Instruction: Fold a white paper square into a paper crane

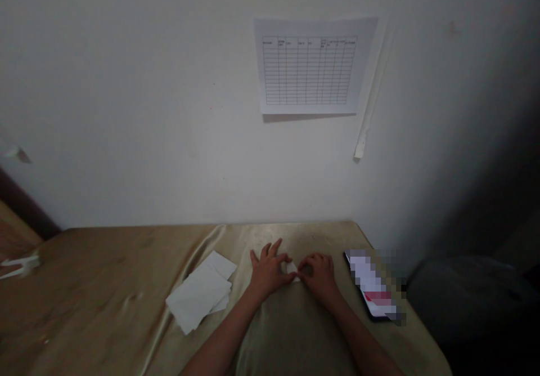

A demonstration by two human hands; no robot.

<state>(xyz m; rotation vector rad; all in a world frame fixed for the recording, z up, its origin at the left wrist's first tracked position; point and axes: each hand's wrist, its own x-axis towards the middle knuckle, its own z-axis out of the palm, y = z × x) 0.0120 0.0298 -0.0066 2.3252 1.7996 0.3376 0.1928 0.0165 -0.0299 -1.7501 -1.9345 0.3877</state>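
Note:
A small piece of white paper point(292, 267) lies between my two hands, near the middle of the table. My left hand point(269, 269) pinches its left side between thumb and forefinger, the other fingers fanned out. On the paper's right side, my right hand point(318, 272) has its thumb and fingertips pressed together at the lower corner. Both hands rest low over the cloth, and the fingers cover part of the paper. Left of my left hand lies a loose stack of white paper sheets point(201, 291). To the right of my right hand is a phone point(371, 286), its screen lit and blurred out.
A shiny gold-brown cloth point(105, 286) with creases covers the table, which meets a white wall point(147, 111). A printed table sheet point(310, 72) hangs on the wall. White strips point(21, 264) sit at the far left. A dark rounded shape point(472, 291) stands beyond the right edge.

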